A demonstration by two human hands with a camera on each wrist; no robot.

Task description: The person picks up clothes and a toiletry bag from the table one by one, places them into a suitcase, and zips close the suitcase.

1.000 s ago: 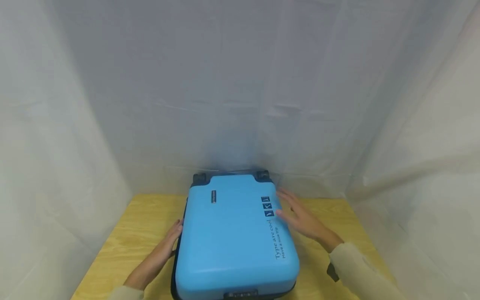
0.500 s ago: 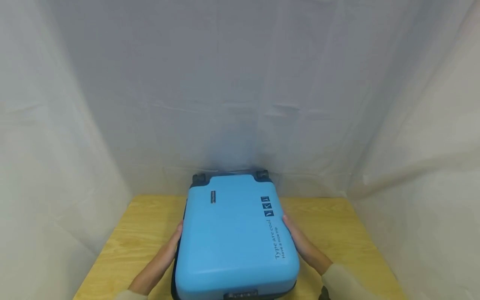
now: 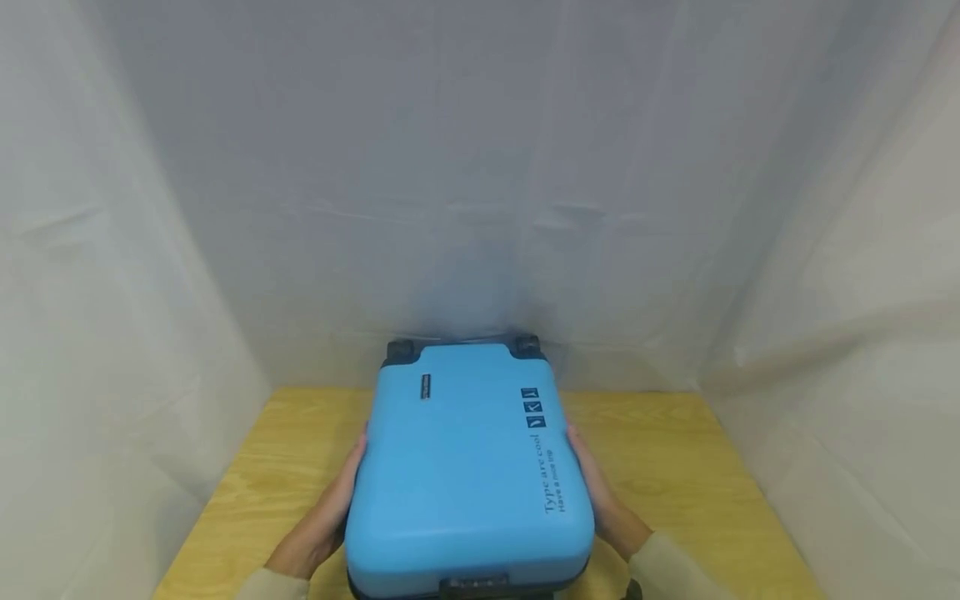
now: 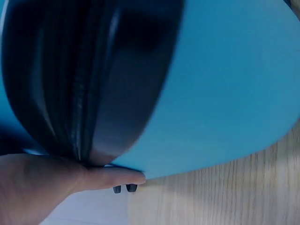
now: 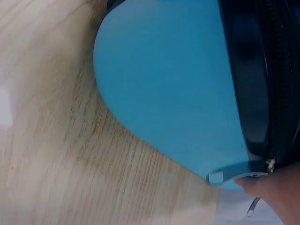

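Note:
A sky-blue hard-shell suitcase (image 3: 465,467) lies flat on a light wooden table (image 3: 262,467), wheels (image 3: 400,350) at the far end and its lock (image 3: 476,583) towards me. My left hand (image 3: 326,517) lies along its left side and my right hand (image 3: 607,508) along its right side. In the left wrist view the left hand (image 4: 42,187) presses the black zipper band with a straight finger (image 4: 117,178) along the shell (image 4: 225,93). In the right wrist view the right hand (image 5: 276,192) touches the shell (image 5: 168,84) near a zipper pull (image 5: 269,164). Most fingers are hidden.
White cloth walls (image 3: 112,292) close in the table at the back and on both sides. Bare wood (image 3: 675,450) shows to the left and right of the suitcase. The suitcase's far end sits close to the back cloth.
My right hand came down from the top of the lid to the right side. Both hands slid nearer along the sides, and the suitcase shifted slightly towards me.

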